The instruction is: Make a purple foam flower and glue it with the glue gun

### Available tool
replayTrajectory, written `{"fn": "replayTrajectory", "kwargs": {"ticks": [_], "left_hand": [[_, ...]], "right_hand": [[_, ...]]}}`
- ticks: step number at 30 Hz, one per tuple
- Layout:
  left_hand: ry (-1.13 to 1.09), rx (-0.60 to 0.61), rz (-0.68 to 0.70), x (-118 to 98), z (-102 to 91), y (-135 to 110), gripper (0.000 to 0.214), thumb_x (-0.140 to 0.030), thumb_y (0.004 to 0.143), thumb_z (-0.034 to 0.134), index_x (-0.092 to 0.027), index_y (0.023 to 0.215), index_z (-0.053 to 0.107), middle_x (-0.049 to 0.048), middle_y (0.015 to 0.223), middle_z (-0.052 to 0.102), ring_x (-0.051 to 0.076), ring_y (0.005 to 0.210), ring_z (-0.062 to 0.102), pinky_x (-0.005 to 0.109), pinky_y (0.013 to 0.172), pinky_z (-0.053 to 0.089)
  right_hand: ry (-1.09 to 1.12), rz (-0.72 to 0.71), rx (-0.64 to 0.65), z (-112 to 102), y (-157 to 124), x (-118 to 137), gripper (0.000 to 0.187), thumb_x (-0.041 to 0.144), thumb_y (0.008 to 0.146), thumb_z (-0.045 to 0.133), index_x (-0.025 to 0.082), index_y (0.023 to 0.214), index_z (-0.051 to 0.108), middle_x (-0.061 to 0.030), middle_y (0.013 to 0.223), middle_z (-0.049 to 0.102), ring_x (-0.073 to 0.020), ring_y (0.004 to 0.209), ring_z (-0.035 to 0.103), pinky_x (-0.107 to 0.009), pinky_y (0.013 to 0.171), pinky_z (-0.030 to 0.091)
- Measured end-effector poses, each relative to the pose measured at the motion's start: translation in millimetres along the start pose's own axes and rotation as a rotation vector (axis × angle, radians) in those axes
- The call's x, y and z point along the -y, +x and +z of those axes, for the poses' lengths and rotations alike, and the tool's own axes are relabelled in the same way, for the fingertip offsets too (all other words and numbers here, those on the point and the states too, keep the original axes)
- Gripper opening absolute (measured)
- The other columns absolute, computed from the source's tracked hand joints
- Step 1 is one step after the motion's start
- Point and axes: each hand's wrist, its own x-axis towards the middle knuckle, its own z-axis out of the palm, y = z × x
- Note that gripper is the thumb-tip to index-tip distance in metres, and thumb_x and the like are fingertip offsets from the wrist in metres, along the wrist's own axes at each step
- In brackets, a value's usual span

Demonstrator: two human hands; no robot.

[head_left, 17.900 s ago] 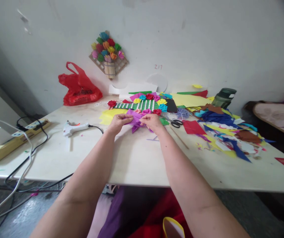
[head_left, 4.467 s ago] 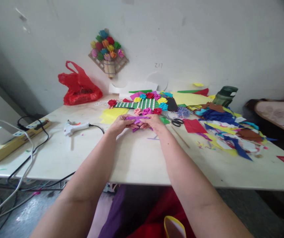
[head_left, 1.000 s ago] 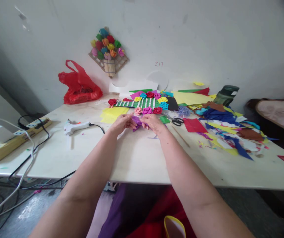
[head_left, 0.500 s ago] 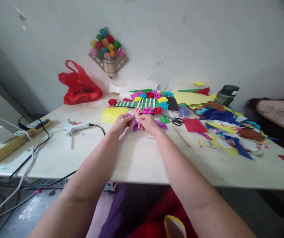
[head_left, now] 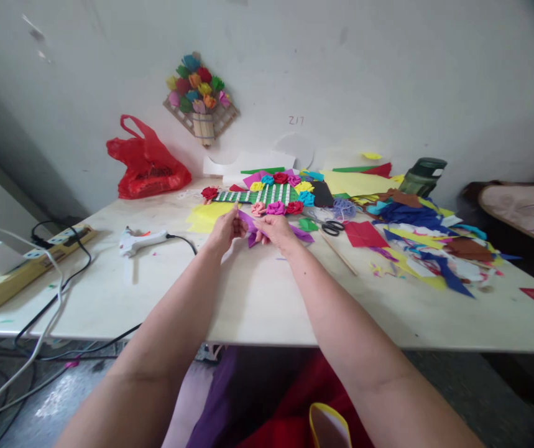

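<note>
Left hand [head_left: 227,229] shifted — purple paper [head_left: 247,219] inside table edge [head_left: 267,343].

fingers [head_left: 269,224] pinching purple paper [head_left: 252,239], scissors [head_left: 332,228] (black-handled) nearby

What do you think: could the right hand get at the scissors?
Likely yes: the black-handled scissors lie to its right, and nothing tall stands between. But the right hand pinches purple paper, so it may need to let go first.

The purple sheet [head_left: 252,239] looks like matt paper, the red bag [head_left: 148,165] thin, glossy plastic, the surface [head_left: 262,298] smooth, the stick [head_left: 339,254] plain wood.
</note>
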Motion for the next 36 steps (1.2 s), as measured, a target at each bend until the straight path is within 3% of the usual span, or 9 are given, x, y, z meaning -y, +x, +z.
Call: {"fn": "replayTrajectory", "kwargs": {"ticks": [3, 5, 10, 15, 24, 30, 36], "left_hand": [[0.088, 0.11, 0.022, 0.5, 1.1, -2.6, 0.036, -0.047, 0.067, 0.067, -0.013, 0.062, 0.056, 0.0026, 0.054, 0.058, 0.009, 0.044, 0.051, 0.021, 0.045, 0.038], [0.119, 0.123, 0.075, 1.8, 0.8, -3.3, 0.033, -0.043, 0.065, 0.07, -0.013, 0.061, 0.057, 0.0012, 0.052, 0.057, 0.008, 0.044, 0.05, 0.021, 0.046, 0.038], [0.105, 0.023, 0.116, 2.8, -3.6, 0.4, 0.033, -0.042, 0.062, 0.073, -0.013, 0.06, 0.058, -0.0003, 0.05, 0.055, 0.007, 0.043, 0.046, 0.021, 0.046, 0.037], [0.084, -0.056, 0.103, 0.1, -3.1, 0.9, 0.035, -0.043, 0.057, 0.076, -0.012, 0.06, 0.059, 0.0003, 0.05, 0.057, 0.007, 0.043, 0.047, 0.021, 0.046, 0.039], [0.031, 0.025, -0.027, 0.1, -0.9, -3.1, 0.035, -0.042, 0.058, 0.076, -0.011, 0.061, 0.061, 0.0034, 0.052, 0.059, 0.01, 0.047, 0.053, 0.022, 0.049, 0.042], [-0.003, -0.029, 0.001, -3.2, -1.7, -3.4, 0.032, -0.038, 0.056, 0.077, -0.011, 0.06, 0.06, 0.0023, 0.052, 0.058, 0.009, 0.046, 0.051, 0.022, 0.049, 0.041], [-0.056, -0.08, -0.027, -3.4, -4.7, -2.2, 0.028, -0.033, 0.059, 0.074, -0.01, 0.061, 0.059, 0.0021, 0.051, 0.058, 0.008, 0.045, 0.052, 0.021, 0.048, 0.041]], "right_hand": [[0.035, 0.015, 0.007, -0.7, 2.5, -4.2, 0.022, 0.029, 0.078, 0.056, 0.015, 0.061, 0.054, 0.0037, 0.046, 0.057, -0.0034, 0.033, 0.042, -0.015, 0.035, 0.033], [0.065, 0.015, 0.048, -2.2, 4.5, -7.6, 0.023, 0.031, 0.079, 0.056, 0.015, 0.063, 0.056, 0.0027, 0.049, 0.059, -0.0039, 0.034, 0.045, -0.015, 0.036, 0.034], [0.139, 0.072, 0.118, -9.4, 5.6, -9.2, 0.031, 0.043, 0.079, 0.055, 0.014, 0.07, 0.059, -0.0001, 0.053, 0.062, -0.0061, 0.035, 0.047, -0.017, 0.035, 0.036], [0.134, 0.144, 0.119, -12.2, 3.1, -4.7, 0.025, 0.03, 0.081, 0.055, 0.013, 0.062, 0.056, 0.001, 0.046, 0.059, -0.0044, 0.031, 0.043, -0.015, 0.031, 0.032], [0.135, 0.177, 0.108, -8.3, -0.2, 0.3, 0.02, 0.028, 0.084, 0.053, 0.013, 0.07, 0.056, 0.001, 0.045, 0.06, -0.0067, 0.031, 0.048, -0.015, 0.031, 0.035], [0.194, 0.239, 0.138, -12.3, -1.2, 4.2, 0.03, 0.043, 0.086, 0.048, 0.014, 0.086, 0.053, -0.0044, 0.054, 0.065, -0.0117, 0.04, 0.058, -0.016, 0.033, 0.038], [0.153, 0.181, 0.165, -18.9, 0.3, 2.9, 0.018, 0.029, 0.08, 0.055, 0.013, 0.086, 0.055, -0.0046, 0.058, 0.067, -0.0122, 0.044, 0.06, -0.018, 0.038, 0.043]]}}
